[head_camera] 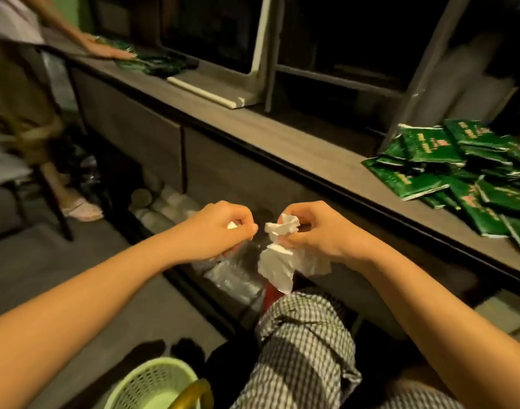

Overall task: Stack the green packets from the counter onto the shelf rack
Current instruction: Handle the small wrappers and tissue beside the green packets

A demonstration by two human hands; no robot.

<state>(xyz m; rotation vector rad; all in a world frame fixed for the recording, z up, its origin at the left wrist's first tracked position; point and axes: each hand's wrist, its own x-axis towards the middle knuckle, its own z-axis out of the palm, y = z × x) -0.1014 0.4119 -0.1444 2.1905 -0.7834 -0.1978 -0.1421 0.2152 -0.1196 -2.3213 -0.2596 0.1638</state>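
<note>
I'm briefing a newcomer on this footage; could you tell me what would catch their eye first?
First, the two hands in the middle: the right hand grips a crumpled white tissue, the left hand pinches a small white scrap. Next, the loose heap of green packets on the counter at right, with another person's hand resting on more packets far left.

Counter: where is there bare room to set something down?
Bare: the long grey counter top between the white frame foot and the near heap of green printed packets. Crowded: that heap, and the far green packets under another person's hand.
</note>
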